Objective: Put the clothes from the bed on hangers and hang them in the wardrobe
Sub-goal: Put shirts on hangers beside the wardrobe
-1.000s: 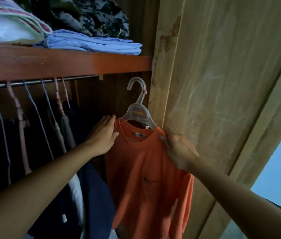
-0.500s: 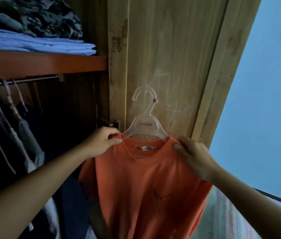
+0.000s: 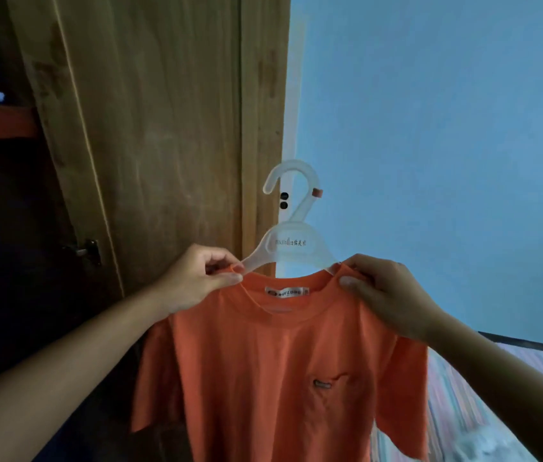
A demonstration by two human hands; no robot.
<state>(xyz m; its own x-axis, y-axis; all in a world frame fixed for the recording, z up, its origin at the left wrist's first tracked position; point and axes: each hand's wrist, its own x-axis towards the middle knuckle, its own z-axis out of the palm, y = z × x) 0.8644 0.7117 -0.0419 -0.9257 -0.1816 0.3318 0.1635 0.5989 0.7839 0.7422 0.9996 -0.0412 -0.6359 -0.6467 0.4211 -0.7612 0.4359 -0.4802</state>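
While the orange T-shirt (image 3: 283, 368) hangs on a translucent plastic hanger (image 3: 291, 241), the left hand (image 3: 196, 278) pinches the collar and the hanger's left arm, and the right hand (image 3: 386, 295) grips the collar at the other shoulder; the shirt is held up in front of the wooden wardrobe door (image 3: 150, 128) and the blue wall (image 3: 446, 128), with striped bedding (image 3: 456, 395) at lower right
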